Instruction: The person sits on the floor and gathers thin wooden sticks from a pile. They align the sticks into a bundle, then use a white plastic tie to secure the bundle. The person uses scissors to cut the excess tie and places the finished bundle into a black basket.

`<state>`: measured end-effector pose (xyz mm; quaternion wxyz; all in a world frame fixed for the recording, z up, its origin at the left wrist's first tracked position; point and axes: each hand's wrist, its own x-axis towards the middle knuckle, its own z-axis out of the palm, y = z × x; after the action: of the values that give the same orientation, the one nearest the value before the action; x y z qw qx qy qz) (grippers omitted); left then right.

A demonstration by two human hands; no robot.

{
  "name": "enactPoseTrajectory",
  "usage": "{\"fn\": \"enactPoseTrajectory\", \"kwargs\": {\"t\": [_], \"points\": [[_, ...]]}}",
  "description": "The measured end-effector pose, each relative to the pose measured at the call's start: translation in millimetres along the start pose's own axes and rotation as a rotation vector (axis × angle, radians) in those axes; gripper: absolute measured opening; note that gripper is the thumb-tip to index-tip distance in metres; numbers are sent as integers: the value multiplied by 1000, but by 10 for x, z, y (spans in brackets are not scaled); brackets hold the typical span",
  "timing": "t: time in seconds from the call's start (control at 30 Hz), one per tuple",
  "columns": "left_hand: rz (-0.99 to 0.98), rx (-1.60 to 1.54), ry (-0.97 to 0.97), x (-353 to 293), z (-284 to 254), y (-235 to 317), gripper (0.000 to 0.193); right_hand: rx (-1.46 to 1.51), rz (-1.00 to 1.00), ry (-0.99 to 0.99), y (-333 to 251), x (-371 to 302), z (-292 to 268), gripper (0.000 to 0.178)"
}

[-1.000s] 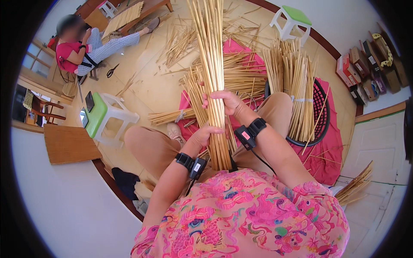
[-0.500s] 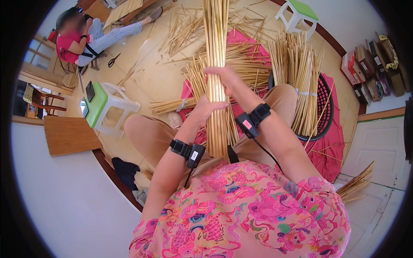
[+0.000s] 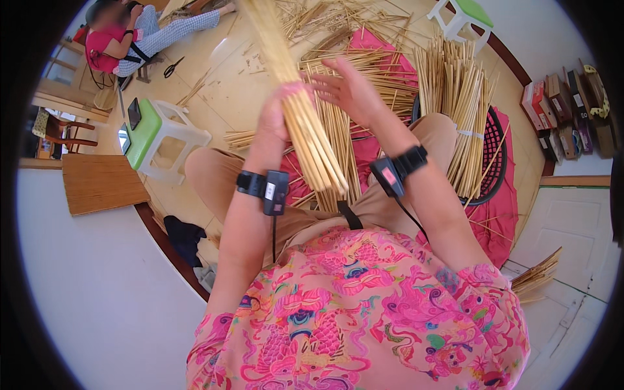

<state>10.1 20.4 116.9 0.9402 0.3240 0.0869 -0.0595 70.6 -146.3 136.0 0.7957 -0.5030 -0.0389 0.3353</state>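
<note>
My left hand [image 3: 278,116] is wrapped round a thick bundle of straw-coloured stalks [image 3: 311,133]. The bundle leans, its top toward the far left and its near ends above my lap; the top is blurred and leaves the picture. Just right of it my right hand [image 3: 353,92] has its fingers spread, holding nothing. Beneath and beyond the hands, more loose stalks [image 3: 338,140] lie in heaps on a pink cloth [image 3: 506,175]. To the right, a large tied sheaf of stalks [image 3: 460,143] stands in a dark round plastic basket [image 3: 499,146].
A green-topped white stool [image 3: 146,133] stands at left with two dark flat devices on it. Scissors [image 3: 173,67] lie on the floor near a seated person [image 3: 110,49]. Another stool [image 3: 465,19] is at far right, near box files [image 3: 559,97]. A brown board [image 3: 104,184] is at left.
The stalk bundle, upright in both hands before, has tilted with its top to the left, and its near ends have risen. My right hand has let go and opened.
</note>
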Motion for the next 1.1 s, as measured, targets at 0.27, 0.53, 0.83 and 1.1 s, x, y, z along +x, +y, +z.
{"fn": "enactPoseTrajectory", "kwargs": {"t": [0.27,0.53,0.83,1.1], "points": [[345,-74,147,36,-436,533,29,-10,-179,130,516,-705,317,68],[464,287,252,109,-397,159,23,-114,-710,414,495,-443,601,44],[200,56,212,225,-817,175,28,-526,-397,285,831,-466,260,45],[218,57,-2,100,-310,353,29,-441,-681,637,-212,-1421,-907,35]]}}
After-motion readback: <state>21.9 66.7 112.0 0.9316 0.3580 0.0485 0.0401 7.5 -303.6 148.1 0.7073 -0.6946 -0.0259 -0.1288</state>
